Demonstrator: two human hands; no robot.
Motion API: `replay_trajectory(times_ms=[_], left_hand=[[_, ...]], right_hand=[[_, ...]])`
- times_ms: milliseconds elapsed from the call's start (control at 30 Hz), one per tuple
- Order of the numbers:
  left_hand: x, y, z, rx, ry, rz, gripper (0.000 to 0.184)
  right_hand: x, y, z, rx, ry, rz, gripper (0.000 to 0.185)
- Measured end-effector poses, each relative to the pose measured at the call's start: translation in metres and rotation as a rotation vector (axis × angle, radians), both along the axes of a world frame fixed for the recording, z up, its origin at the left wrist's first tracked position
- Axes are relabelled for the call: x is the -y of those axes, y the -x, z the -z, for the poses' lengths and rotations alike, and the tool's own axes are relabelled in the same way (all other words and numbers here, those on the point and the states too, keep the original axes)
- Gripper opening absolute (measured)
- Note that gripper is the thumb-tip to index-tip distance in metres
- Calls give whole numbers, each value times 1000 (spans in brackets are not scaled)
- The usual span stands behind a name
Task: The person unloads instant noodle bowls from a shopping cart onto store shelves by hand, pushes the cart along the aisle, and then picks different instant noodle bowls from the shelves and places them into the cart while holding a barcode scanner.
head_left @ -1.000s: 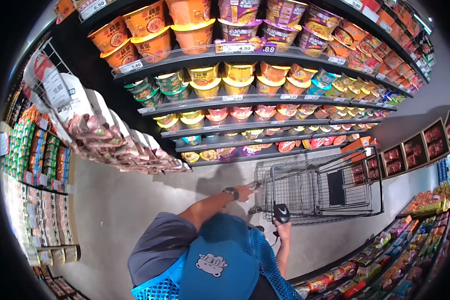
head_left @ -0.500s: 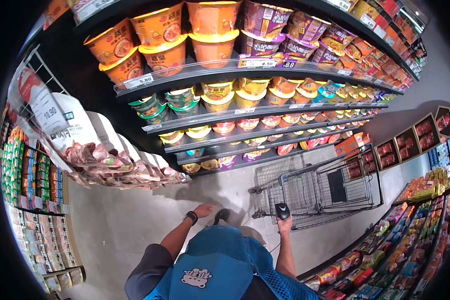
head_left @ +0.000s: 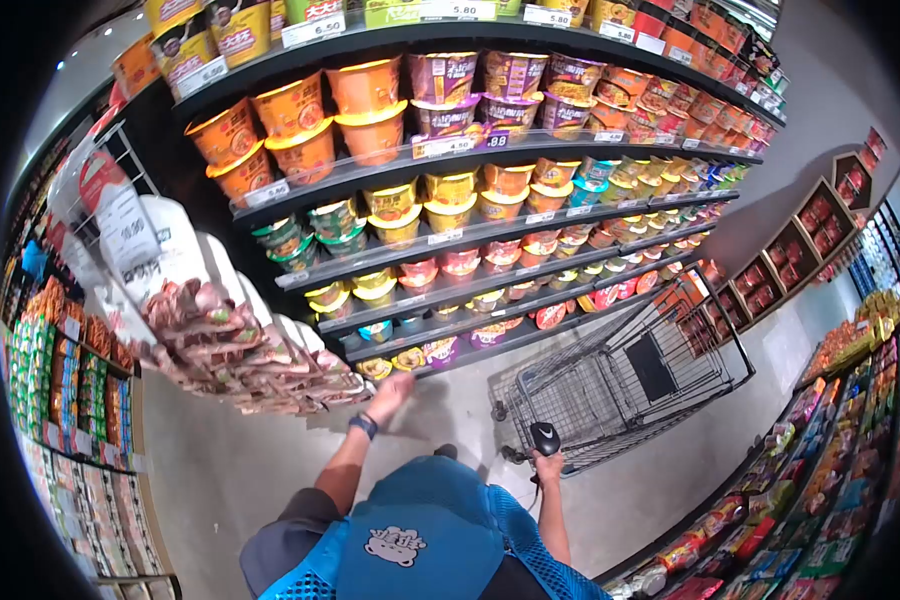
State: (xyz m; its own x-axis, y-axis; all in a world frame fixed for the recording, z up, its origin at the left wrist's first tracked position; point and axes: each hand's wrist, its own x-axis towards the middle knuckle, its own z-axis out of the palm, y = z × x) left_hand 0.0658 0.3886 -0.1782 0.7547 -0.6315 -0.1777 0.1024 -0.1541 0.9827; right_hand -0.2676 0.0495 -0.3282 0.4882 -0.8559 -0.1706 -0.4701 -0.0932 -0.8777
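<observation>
My right hand is closed around a black handheld scanner, beside the near-left end of a wire shopping cart. My left hand, with a dark watch on its wrist, is held out over the floor near the bottom of the noodle shelves. Its fingers are blurred and I cannot make out their shape. Cup noodles in orange, purple and yellow tubs fill the shelf rows ahead.
Packaged goods hang on a rack at the left. Snack shelves stand farther left, more snack packs line the lower right, and boxed displays run along the right wall. Grey floor shows around me.
My left hand has gone from the cart's side to the left, then a little up towards the shelves. The view has tilted up, showing a higher shelf. The scanner stays in my right hand.
</observation>
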Motion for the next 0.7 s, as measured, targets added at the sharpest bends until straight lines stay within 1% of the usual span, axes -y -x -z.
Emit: replay_trajectory(times_ms=[33, 67, 100, 133, 167, 200, 233, 300, 333, 367, 433, 500, 567, 600, 633, 667, 700], left_hand=[[-2, -22, -26, 207, -174, -35, 29], [8, -31, -61, 264, 78, -247, 30], [5, -48, -112, 497, -46, -259, 34], [5, -59, -157, 617, -44, -346, 37], [7, -59, -213, 655, 35, -423, 41], [7, -64, -259, 775, 72, -476, 46], [2, -70, -300, 902, 99, -527, 52], [-2, -77, -371, 848, 252, -630, 64], [-13, -89, -396, 929, 213, -710, 67], [-16, -104, -417, 1002, 188, -782, 71], [-25, -142, -453, 1039, 193, -952, 78], [-35, -182, -471, 1133, 45, -1192, 84], [-53, -238, -471, 1139, 31, -1347, 99], [-61, -259, -469, 1132, -16, -1421, 112], [-65, -271, -469, 1140, -127, -1492, 117], [-62, -270, -472, 1161, -140, -1489, 119], [-62, -265, -478, 1183, -156, -1489, 120]], right_hand=[[-7, 1, 2, 33, -92, 23, 28], [-19, 2, -26, 43, -165, 21, 27], [-30, 0, -66, 53, -232, 15, 26], [-33, 3, -49, 77, -96, 12, 27], [-33, 1, -45, 110, -50, -21, 32], [-36, 2, -39, 137, -58, -9, 34], [-38, 3, -48, 167, -74, 3, 36], [-38, 9, -46, 41, -126, -95, 51], [-43, 10, -32, 23, -114, -72, 52], [-53, 9, -60, 63, -180, -40, 54], [-54, 8, -44, 152, -222, -60, 53], [-55, 8, -35, 129, -244, -43, 55], [-61, 9, -38, 104, -243, -34, 57], [-65, 13, -44, 91, -228, -35, 58], [-65, 9, -52, 80, -211, -38, 59], [-64, 9, -45, 85, -157, -46, 62], [-64, 8, -44, 74, -163, -56, 63]])
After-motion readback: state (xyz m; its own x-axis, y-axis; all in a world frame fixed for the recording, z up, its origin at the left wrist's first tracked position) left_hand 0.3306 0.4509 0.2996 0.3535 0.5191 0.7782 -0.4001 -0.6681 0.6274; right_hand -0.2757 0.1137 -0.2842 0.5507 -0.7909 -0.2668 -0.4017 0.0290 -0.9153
